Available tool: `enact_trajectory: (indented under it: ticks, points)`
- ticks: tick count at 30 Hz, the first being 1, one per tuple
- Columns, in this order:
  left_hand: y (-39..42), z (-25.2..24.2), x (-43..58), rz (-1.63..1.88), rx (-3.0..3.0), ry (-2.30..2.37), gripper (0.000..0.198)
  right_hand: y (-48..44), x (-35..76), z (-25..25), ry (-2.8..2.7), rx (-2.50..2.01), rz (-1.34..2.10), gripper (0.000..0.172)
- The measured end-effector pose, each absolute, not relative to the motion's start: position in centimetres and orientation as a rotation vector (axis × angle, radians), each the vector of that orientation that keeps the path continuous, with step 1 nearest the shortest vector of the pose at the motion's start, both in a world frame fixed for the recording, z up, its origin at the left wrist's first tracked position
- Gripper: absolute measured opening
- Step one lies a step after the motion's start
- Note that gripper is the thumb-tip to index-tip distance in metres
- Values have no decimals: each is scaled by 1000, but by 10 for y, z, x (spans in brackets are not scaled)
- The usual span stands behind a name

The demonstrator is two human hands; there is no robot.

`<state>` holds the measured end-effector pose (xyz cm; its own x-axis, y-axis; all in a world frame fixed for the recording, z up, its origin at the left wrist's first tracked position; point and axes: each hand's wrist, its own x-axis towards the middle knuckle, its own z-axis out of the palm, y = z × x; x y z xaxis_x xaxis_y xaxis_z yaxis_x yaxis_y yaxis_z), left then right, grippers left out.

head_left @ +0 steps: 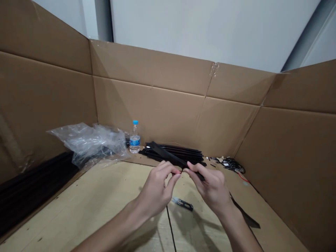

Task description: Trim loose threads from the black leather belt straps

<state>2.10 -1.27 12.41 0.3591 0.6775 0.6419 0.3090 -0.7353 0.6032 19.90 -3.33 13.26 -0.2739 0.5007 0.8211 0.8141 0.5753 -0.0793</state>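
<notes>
My left hand (156, 191) and my right hand (210, 187) meet in front of me, their fingertips pinching a long flat black strip (168, 156) near its middle. The strip slants up and away to the left, over a bundle of thin black rods (177, 153). Below my hands, small steel thread snips (182, 204) lie on the wooden board (105, 210). A thin black cord (170, 227) runs down toward me, and another black strap (245, 215) lies beyond my right forearm.
Cardboard walls (157, 115) surround the board on the left, back and right. Along the back stand a water bottle (134, 139) and a crumpled plastic bag (89, 143). Coiled black cables (232, 165) and a red wire (243, 177) lie back right; long black bars (26, 190) lie left.
</notes>
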Motion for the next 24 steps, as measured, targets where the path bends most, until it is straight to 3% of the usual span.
enact_trajectory:
  ticks: [4, 10, 24]
  points:
    - [-3, 118, 15, 1399, 2730, 770, 22, -31, 201, 130, -2085, -1231, -364, 28]
    - [4, 120, 6, 1178, 3274, 751, 28, -28, 202, 125, -2246, -1313, -190, 18]
    - [14, 121, -2, 1137, 3082, 711, 25, -28, 194, 121, -2424, -1301, -44, 17]
